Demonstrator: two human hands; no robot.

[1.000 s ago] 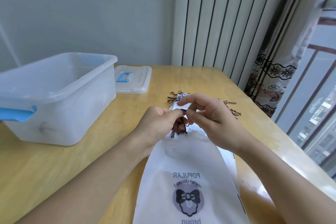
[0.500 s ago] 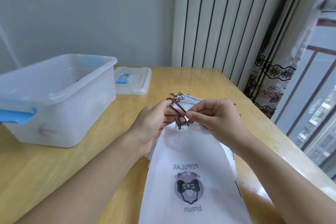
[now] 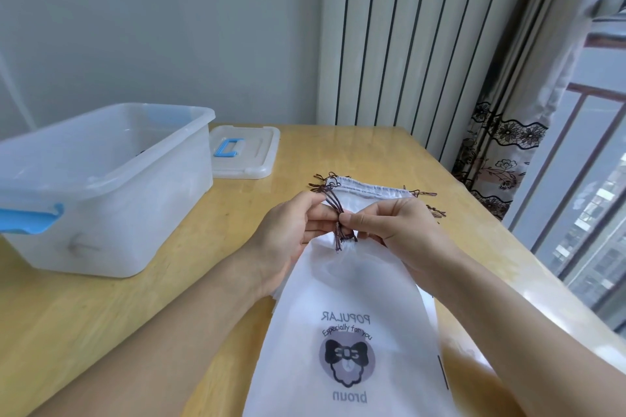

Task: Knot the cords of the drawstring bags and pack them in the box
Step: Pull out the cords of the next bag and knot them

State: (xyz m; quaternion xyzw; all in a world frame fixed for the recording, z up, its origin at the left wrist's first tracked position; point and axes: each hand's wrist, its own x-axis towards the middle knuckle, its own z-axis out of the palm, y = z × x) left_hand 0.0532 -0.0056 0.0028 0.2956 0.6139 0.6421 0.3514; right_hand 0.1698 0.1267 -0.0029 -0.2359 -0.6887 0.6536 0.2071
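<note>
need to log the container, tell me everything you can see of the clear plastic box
The clear plastic box is a translucent, whitish rectangular tub with a flared rim and a blue latch on its near end. It stands upright and open on the wooden table, to the left of the hands; neither hand touches it. Something dark lies inside, too blurred to identify. Its lid lies flat beside it.

We reach both bare forearms forward and bring our hands together. Our left hand (image 3: 291, 234) curls, fingertips pinched toward the right. Our right hand (image 3: 389, 223) faces it, thumb and forefinger pressed together, wrists held level.
</note>
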